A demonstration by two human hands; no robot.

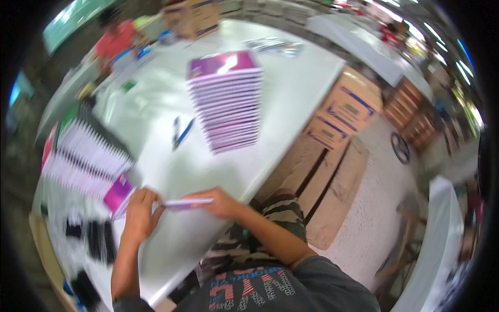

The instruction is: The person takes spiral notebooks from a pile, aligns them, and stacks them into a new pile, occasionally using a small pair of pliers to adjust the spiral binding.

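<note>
A thin spiral notebook (183, 203) is held edge-on above the near part of the white table (171, 177). My right hand (222, 204) is closed on its right end. My left hand (141, 212) pinches at its left end, thumb and fingers together. Just beyond my left hand, a purple-covered notebook (119, 194) lies against long rows of spiral notebooks (91, 156) with white pages and dark coils. Farther off stands a tall stack of purple-covered spiral notebooks (226, 104). Two blue pens (182, 134) lie between the rows and the stack.
Bundles of black coils (101, 242) lie at the table's left. Clear plastic packets (275, 46) and a carton (192, 18) sit at the far end. Cartons (345, 106) rest on a wooden pallet (332, 192) to the right. Another person (117, 41) sits at far left.
</note>
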